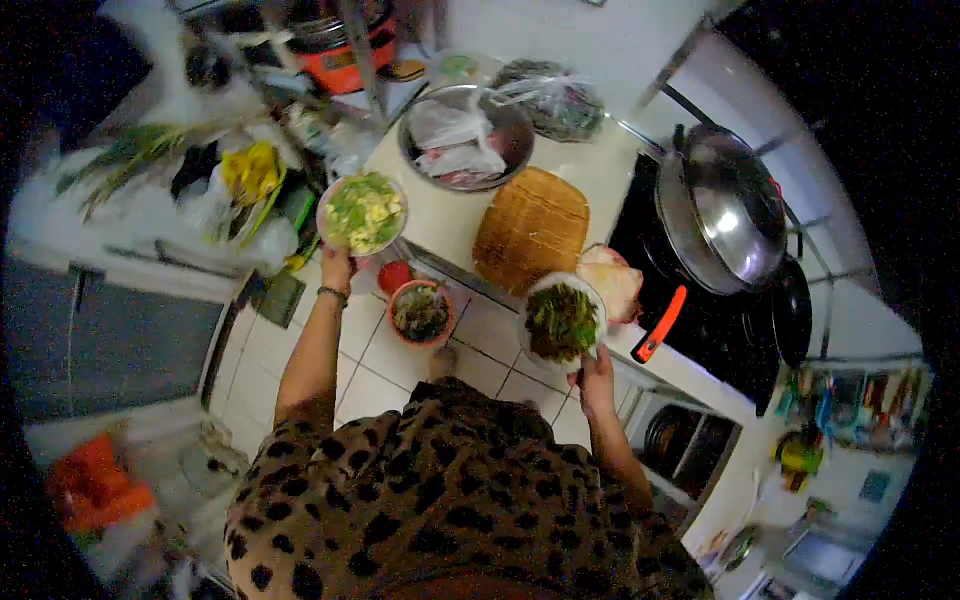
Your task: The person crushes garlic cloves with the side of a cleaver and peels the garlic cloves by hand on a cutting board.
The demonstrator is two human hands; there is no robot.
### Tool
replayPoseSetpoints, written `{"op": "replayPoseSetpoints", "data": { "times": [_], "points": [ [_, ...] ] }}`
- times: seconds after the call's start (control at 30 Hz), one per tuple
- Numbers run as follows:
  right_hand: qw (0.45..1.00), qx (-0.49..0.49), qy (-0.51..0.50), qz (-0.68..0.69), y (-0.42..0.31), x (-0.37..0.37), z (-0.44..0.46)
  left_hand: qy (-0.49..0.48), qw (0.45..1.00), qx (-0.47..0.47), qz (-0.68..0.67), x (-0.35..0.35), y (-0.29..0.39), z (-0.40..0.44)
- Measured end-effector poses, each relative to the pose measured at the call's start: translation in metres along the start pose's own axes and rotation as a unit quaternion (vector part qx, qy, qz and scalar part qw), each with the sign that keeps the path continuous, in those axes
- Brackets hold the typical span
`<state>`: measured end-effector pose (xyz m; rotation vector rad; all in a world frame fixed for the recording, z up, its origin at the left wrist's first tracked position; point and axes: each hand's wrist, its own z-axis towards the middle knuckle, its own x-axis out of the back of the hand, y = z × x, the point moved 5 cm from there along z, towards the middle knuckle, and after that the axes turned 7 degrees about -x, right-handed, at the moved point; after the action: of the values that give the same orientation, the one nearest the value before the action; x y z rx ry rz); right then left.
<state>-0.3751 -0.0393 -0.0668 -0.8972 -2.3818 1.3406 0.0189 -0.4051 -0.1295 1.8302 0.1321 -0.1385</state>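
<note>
Head: hands hold 2 bowls near counter edge.

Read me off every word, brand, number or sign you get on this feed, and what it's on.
No text is readable in this view.
Orange appliance, top: too blurred to tell whether its front bears lettering.
Cluttered items, far right: too small and blurred.
Bowl in the left hand, bowl in the right hand, wooden board: no lettering visible.

A wide, head-worn view looks forward and steeply down from nearby, facing the wooden cutting board.
</note>
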Motion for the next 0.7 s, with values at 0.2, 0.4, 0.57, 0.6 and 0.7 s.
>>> {"op": "replayPoseSetpoints", "data": {
  "times": [0.2,0.4,0.57,0.6,0.7],
  "points": [
    [0.99,0.05,0.026,0.13,-0.047,-0.062,0.07,0.014,0.997,-0.041,-0.07,0.004,0.026,0.005],
    [0.985,0.116,0.051,0.118,-0.091,-0.05,0.176,-0.016,0.995,-0.002,-0.099,-0.003,-0.005,0.006],
    [0.981,0.129,0.119,0.085,-0.134,-0.049,0.241,-0.05,0.985,0.083,-0.146,0.009,-0.028,0.003],
    [0.976,0.15,0.148,0.045,-0.126,-0.037,0.27,-0.046,0.985,0.085,-0.142,0.013,-0.036,-0.009],
    [0.914,0.271,0.273,-0.127,-0.09,0.005,0.36,-0.056,0.98,0.162,-0.098,-0.012,-0.054,-0.058]
  ]
}}
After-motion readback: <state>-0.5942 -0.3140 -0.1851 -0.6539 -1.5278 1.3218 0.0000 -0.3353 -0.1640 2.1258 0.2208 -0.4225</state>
